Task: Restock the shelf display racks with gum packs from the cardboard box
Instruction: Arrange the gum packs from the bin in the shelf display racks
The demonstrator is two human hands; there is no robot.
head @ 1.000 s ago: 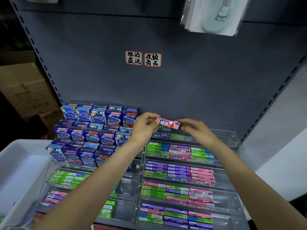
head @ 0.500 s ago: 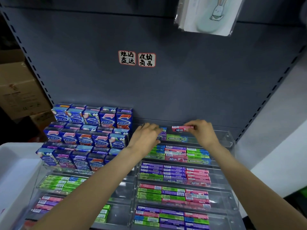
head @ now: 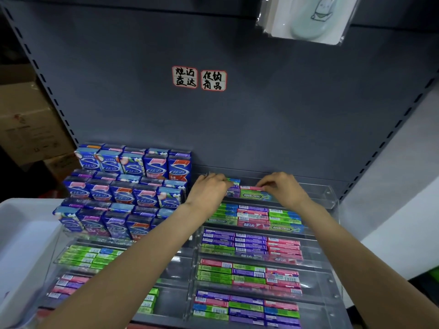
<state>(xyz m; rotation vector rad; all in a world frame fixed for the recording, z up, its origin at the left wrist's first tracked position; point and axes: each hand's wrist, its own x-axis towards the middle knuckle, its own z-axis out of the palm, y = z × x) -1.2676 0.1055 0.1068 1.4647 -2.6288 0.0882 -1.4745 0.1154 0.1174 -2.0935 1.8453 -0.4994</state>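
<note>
A clear tiered display rack (head: pixel 330 198) on the right holds rows of slim gum packs in green, purple and pink. On its top tier a pink gum pack (head: pixel 249 187) lies on a green Doublemint pack (head: pixel 254 195). My right hand (head: pixel 280 188) pinches the right end of the pink pack with curled fingers. My left hand (head: pixel 209 193) rests at the left end of the same tier, fingers curled over the purple packs (head: pixel 234 191) there. No cardboard source box shows near my hands.
A second clear rack (head: pixel 71 255) on the left carries blue boxed gum (head: pixel 133 165) in stepped rows, green and pink packs below. A white bin (head: pixel 21 233) sits at far left. Cardboard boxes (head: pixel 26 124) stand behind the shelf upright. A packaged item (head: pixel 306 17) hangs above.
The pink pack went from being held in the air by both hands down onto the top tier. My left hand let go of it and moved left onto the purple packs.
</note>
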